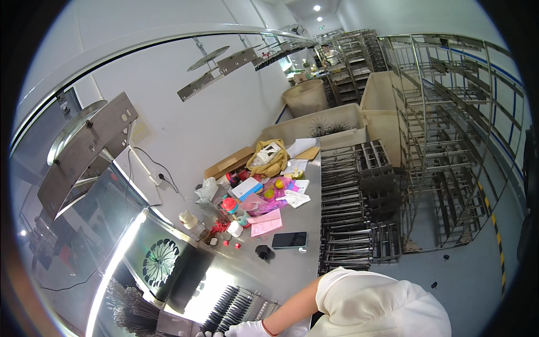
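Note:
My right hand [248, 329], in a white glove, is at the bottom edge of the head view, with the forearm bare up to a white sleeve. It is at the near end of a rack [259, 308] holding rows of dark, slender pieces [231, 306]. Its fingers are mostly cut off by the picture's edge, so what they touch or hold cannot be made out. Pale fingertips show just left of it, and whose hand they belong to is unclear. My left hand cannot be identified. A bundle of thin dark wires or rods [132, 306] stands left of the rack.
A phone [289, 240], a black lump [263, 251], pink paper [266, 223], a red-capped bottle [229, 205] and a yellow bag [268, 159] lie on the metal table. A lit tube lamp [118, 267] crosses at left. Stacked racks [345, 208] and a wire trolley [443, 140] stand at right.

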Action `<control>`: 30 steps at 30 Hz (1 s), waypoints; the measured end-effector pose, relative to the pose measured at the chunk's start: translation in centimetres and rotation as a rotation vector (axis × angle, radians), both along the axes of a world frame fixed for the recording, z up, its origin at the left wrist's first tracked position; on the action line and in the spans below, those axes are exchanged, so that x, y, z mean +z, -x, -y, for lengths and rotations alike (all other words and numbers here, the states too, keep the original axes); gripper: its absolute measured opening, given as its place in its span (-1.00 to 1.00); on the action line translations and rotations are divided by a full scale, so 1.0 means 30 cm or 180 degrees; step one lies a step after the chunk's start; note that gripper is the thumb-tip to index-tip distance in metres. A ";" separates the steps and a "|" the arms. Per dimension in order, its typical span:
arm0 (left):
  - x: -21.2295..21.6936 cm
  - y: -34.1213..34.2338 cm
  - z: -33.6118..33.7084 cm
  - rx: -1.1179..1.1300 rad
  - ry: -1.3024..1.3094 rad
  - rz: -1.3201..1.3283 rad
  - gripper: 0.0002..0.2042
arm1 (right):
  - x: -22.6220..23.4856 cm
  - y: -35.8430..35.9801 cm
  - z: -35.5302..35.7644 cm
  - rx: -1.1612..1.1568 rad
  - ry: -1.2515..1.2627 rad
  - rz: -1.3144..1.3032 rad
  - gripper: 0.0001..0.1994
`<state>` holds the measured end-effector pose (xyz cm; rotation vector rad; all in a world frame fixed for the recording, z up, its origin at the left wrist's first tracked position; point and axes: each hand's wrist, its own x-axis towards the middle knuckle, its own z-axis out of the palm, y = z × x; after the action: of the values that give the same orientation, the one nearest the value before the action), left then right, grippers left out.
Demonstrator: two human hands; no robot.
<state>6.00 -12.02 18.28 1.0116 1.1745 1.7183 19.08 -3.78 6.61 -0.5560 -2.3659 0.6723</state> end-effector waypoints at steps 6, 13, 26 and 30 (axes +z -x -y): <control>-0.034 0.176 -0.017 -0.0733 -0.0076 0.1251 -0.44 | -0.137 0.027 -0.166 0.0012 0.2651 -0.1796 -0.68; 0.089 -0.060 0.041 -0.0281 -0.0339 0.1125 -0.71 | -0.017 -0.001 -0.161 0.0822 0.4069 -0.1023 -0.71; 0.045 0.011 -0.010 -0.0463 -0.0276 0.1076 -0.79 | -0.012 -0.037 -0.204 0.0331 0.2376 -0.1060 -0.43; 0.061 -0.041 -0.048 -0.0550 -0.0205 0.0948 -0.70 | -0.032 -0.018 -0.183 0.0277 0.1272 -0.0376 -0.61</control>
<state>7.24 -10.58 20.10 0.8335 0.8231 1.7072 19.60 1.72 5.67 -0.5641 -2.1636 1.1978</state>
